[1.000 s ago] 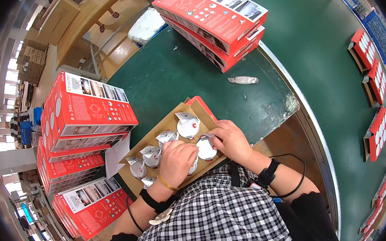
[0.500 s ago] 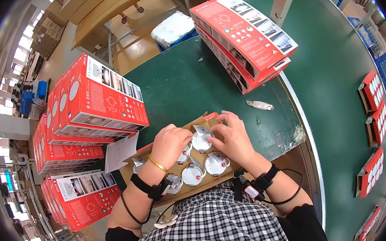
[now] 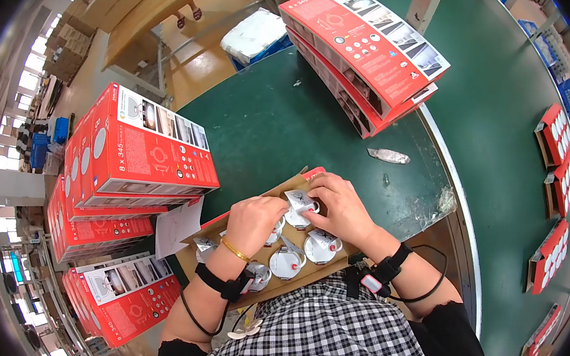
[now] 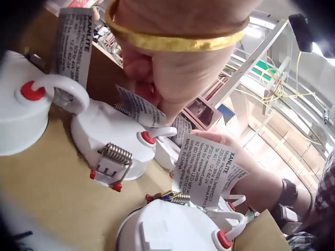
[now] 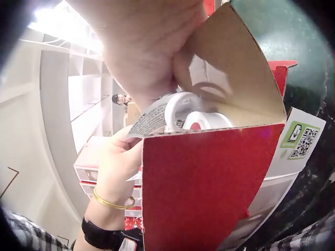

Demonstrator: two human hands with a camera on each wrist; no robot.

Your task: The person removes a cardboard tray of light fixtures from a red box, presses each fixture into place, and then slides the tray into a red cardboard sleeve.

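An open cardboard box (image 5: pixel 204 188), red outside and brown inside, holds several white LED downlights (image 4: pixel 167 227) with spring clips, looped cables, red plugs and printed paper labels (image 4: pixel 204 164). Over its far right corner my right hand (image 3: pixel 343 207) reaches in, thumb and forefinger around the corner downlight (image 5: pixel 209 120). My left hand (image 3: pixel 254 224), with a gold bracelet, has its fingers curled and pinches the edge of that downlight's label (image 5: pixel 152 117). The wrist hides part of the downlights behind it. Whether the right fingertips grip the downlight, I cannot tell.
Stacked red product boxes (image 3: pixel 158 153) stand on the left, with a white sheet (image 3: pixel 179 228) beside them. More red boxes (image 3: pixel 364 42) lie at the table's far side near a crumpled strip (image 3: pixel 388 156). Rightward, a green surface (image 3: pixel 497 156) carries several filled boxes.
Both hands have moved from the nearer downlights to the far corner one. In the last half second the right fingers have lowered towards it. The head view has shifted.
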